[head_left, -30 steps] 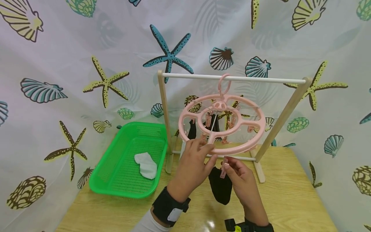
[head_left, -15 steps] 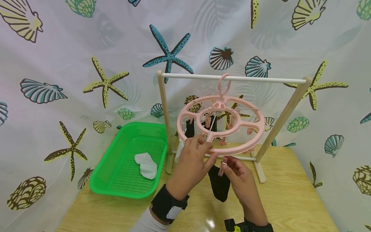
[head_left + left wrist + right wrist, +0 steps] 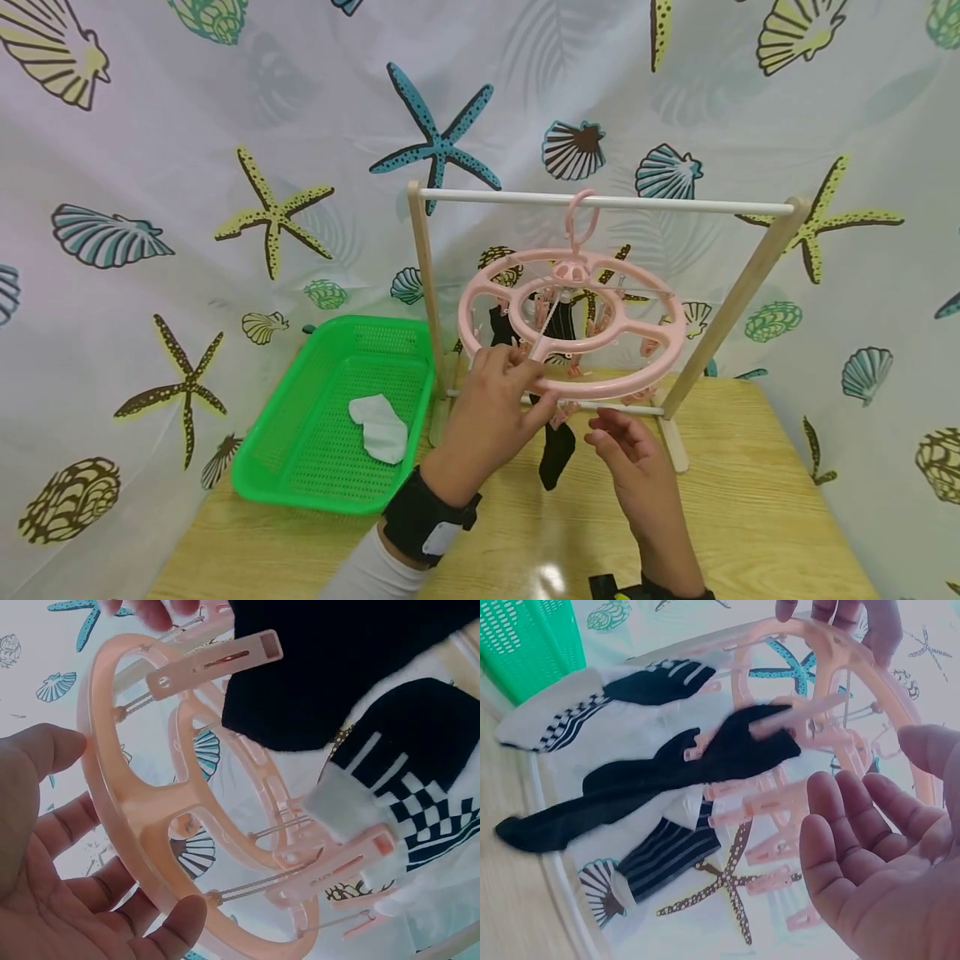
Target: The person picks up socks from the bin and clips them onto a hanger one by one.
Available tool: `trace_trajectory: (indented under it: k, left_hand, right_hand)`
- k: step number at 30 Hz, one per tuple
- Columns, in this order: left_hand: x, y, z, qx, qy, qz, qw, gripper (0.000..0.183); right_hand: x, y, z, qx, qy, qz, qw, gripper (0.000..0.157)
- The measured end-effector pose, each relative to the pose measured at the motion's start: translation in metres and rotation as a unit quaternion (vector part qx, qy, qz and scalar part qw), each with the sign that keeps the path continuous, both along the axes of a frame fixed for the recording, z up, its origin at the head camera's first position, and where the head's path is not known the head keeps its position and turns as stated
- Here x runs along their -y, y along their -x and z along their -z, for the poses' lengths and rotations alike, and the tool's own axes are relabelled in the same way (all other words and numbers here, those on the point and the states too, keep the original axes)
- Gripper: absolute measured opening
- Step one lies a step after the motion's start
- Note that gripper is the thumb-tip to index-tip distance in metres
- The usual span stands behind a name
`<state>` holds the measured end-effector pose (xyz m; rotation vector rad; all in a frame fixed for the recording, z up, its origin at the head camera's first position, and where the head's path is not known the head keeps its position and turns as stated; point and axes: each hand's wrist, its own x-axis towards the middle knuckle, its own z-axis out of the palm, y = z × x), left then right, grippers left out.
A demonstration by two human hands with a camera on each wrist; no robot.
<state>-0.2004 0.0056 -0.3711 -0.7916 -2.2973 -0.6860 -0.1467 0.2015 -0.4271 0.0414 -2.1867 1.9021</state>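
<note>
A round pink clip hanger (image 3: 663, 358) hangs by its hook from a white bar. My left hand (image 3: 487, 412) holds its near rim, thumb and fingers on either side, as the left wrist view also shows. Below that rim a black sock (image 3: 557, 457) dangles from a pink clothespin (image 3: 217, 664), tilted and blurred in the right wrist view. Just right of the sock is my right hand (image 3: 637, 458), fingers loosely bent, holding nothing. Also clipped on the hanger are a black-and-white checked sock (image 3: 420, 787) and a striped dark sock (image 3: 671, 855).
The wooden-legged drying rack (image 3: 750, 287) stands on a wood-grain table (image 3: 765, 500). At left sits a green plastic basket (image 3: 255, 467) with a small white cloth (image 3: 382, 429), perhaps a sock, in it. A shell-and-starfish-patterned curtain (image 3: 480, 108) surrounds the table.
My right hand has let go of the clothespin and moved slightly right. The black sock now swings free on its clip, a little to the left. My left hand stays on the rim.
</note>
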Motion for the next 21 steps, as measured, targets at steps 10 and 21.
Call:
trace_trajectory:
  k: [10, 21]
  left_hand:
    - [0.007, 0.003, -0.007, 0.013, 0.017, 0.012, 0.9997, 0.019]
    - [0.014, 0.007, -0.014, 0.021, 0.056, 0.032, 0.9977, 0.016]
  right_hand:
    - [-0.014, -0.007, 0.005, -0.006, 0.067, 0.127, 0.99, 0.023]
    - [-0.037, -0.005, -0.005, -0.031, 0.129, 0.199, 0.971, 0.025]
